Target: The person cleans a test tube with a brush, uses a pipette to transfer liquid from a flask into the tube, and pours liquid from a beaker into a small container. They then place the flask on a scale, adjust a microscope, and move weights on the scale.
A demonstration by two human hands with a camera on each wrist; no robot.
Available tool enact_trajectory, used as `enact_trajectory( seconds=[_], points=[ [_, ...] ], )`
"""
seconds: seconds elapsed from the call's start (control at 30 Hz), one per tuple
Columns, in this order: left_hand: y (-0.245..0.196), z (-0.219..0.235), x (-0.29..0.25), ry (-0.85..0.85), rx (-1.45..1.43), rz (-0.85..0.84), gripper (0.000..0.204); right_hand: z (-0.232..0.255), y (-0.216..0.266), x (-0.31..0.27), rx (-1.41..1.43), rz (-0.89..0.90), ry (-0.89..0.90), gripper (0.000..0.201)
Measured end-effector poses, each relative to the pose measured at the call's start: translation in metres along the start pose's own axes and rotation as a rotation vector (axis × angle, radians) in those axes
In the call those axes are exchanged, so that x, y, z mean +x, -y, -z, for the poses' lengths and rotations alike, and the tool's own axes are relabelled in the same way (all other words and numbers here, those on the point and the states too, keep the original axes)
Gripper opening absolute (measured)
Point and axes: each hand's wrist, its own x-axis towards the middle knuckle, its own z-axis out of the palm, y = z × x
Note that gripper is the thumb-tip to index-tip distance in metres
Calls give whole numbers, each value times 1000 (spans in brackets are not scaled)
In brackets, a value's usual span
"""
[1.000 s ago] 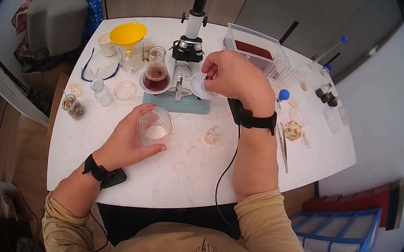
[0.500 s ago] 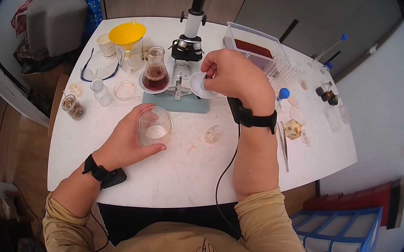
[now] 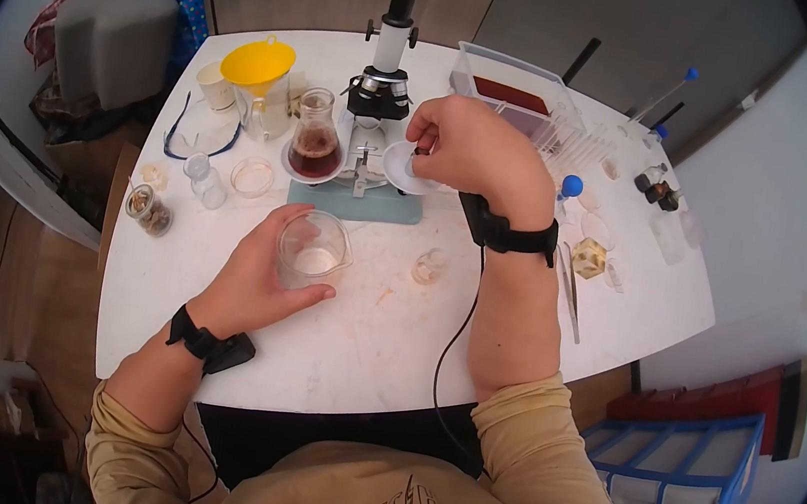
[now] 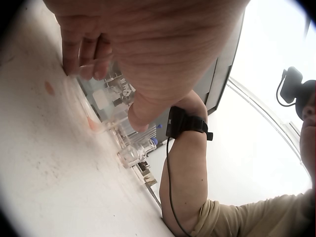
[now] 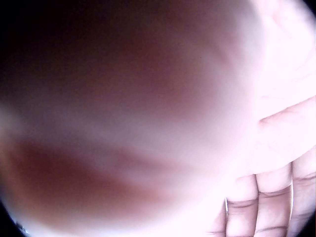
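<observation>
In the head view my left hand (image 3: 249, 278) rests on the table with thumb and fingers round a clear glass beaker (image 3: 315, 253). The left wrist view shows that hand (image 4: 143, 54) from the palm side. My right hand (image 3: 481, 151) reaches over the right pan (image 3: 397, 173) of a balance with a blue-green base (image 3: 354, 204). Its thumb and fingers pinch a small dark thing (image 3: 421, 151), mostly hidden; I cannot tell its kind. On the left pan stands a conical flask (image 3: 315, 151) with dark red-brown liquid. The right wrist view is mostly blurred palm.
Behind the balance stands a microscope (image 3: 384, 68). A yellow funnel (image 3: 257, 65), safety glasses (image 3: 201, 137) and small jars lie left. At right are a plastic box (image 3: 513, 94), test tubes (image 3: 577, 147), tweezers (image 3: 570, 298) and a patterned block (image 3: 589, 259). A small glass bottle (image 3: 429, 267) stands in front.
The head view has shifted very slightly. Both hands keep their places, the left at the beaker and the right over the balance's right pan.
</observation>
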Motion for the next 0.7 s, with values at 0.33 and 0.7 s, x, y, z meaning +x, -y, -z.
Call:
enact_trajectory(
  seconds=[0.33, 0.7],
  points=[
    [-1, 2, -1, 13, -28, 16, 100, 1, 2, 1, 13, -4, 30, 29],
    [-1, 7, -2, 34, -6, 60, 100, 2, 9, 2, 24, -34, 64, 31]
  ],
)
